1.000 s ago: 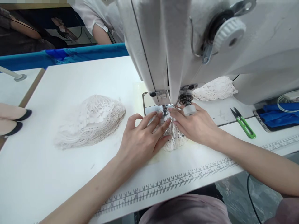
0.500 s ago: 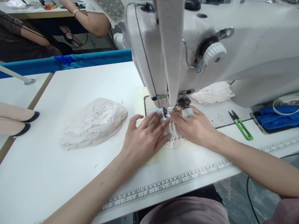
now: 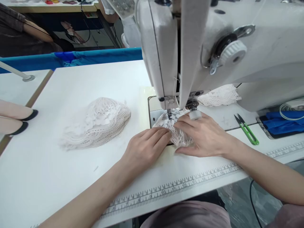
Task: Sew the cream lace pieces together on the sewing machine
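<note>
A piece of white lace (image 3: 179, 134) lies under the presser foot (image 3: 169, 114) of a white sewing machine (image 3: 163, 47). At its left edge, my left hand (image 3: 148, 144) is closed, with the fingers pressed together on the lace. My right hand (image 3: 201, 134) holds the lace from the right, fingers bent on its top and thumb at the near edge. Its fingertips are partly hidden behind the white knob (image 3: 195, 114) of the machine. To the left rests a stack of white lace pieces (image 3: 102, 123); more lace (image 3: 219, 95) lies behind the needle area.
Green thread snips (image 3: 247, 129) lie right of my right hand, beside a phone (image 3: 266, 128) with blue cloth (image 3: 285, 122) on it. A printed ruler (image 3: 166, 191) runs along the table's front edge. Two dark-tipped, pale objects (image 3: 17, 117) project from the left. A co-worker's arm (image 3: 39, 33) shows beyond.
My left hand has drawn back toward me and its spread fingers have come together. My right thumb has moved out to the lace's near edge. More lace shows by the foot; the view has shifted slightly.
</note>
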Action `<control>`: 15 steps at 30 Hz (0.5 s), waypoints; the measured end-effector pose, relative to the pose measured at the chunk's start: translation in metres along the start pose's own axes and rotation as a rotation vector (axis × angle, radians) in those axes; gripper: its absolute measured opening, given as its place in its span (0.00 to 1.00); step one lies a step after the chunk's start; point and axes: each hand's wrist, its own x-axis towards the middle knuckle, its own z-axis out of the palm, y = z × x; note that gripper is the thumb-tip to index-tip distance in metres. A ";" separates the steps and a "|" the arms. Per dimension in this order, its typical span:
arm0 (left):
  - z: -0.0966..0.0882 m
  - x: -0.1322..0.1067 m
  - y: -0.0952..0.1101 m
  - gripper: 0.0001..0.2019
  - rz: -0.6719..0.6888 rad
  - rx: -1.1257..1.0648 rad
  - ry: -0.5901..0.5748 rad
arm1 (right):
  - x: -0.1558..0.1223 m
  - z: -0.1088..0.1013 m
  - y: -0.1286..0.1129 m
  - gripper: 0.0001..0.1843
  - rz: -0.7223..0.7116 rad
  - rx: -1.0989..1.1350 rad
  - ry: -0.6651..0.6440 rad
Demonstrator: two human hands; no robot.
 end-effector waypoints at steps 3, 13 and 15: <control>0.004 0.001 0.003 0.09 -0.064 -0.031 0.019 | 0.001 0.003 0.000 0.16 -0.033 -0.083 0.052; 0.001 0.000 0.008 0.14 0.056 0.166 -0.058 | 0.000 0.006 -0.001 0.17 -0.185 -0.094 0.210; 0.000 0.000 0.007 0.14 0.058 0.159 -0.060 | 0.000 0.006 -0.001 0.17 -0.185 -0.088 0.213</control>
